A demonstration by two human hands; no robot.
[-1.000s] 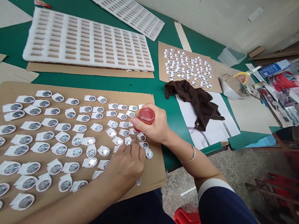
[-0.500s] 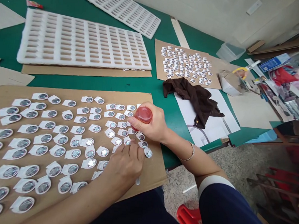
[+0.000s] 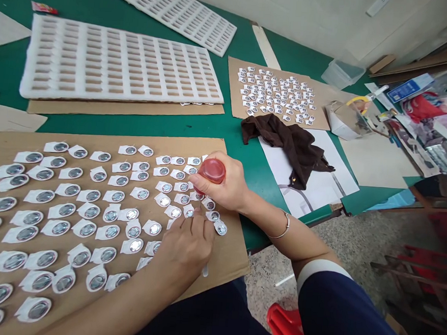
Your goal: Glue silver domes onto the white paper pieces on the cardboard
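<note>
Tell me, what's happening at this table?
A person sits or stands over a cardboard sheet spread with small white-and-silver pieces. The right hand grips a red, rounded object above the pieces. The left hand is lowered close by, its fingertips among them; whether it holds anything is hidden. Beyond lie two white slotted panels and a brown cloth.

Cardboard sheet point(image 3: 229, 260) on green table point(image 3: 96, 123)

Discs point(image 3: 112, 231) on cardboard point(image 3: 230, 260) — trays point(image 3: 119, 66) behind, cloth point(image 3: 296, 147) right
</note>
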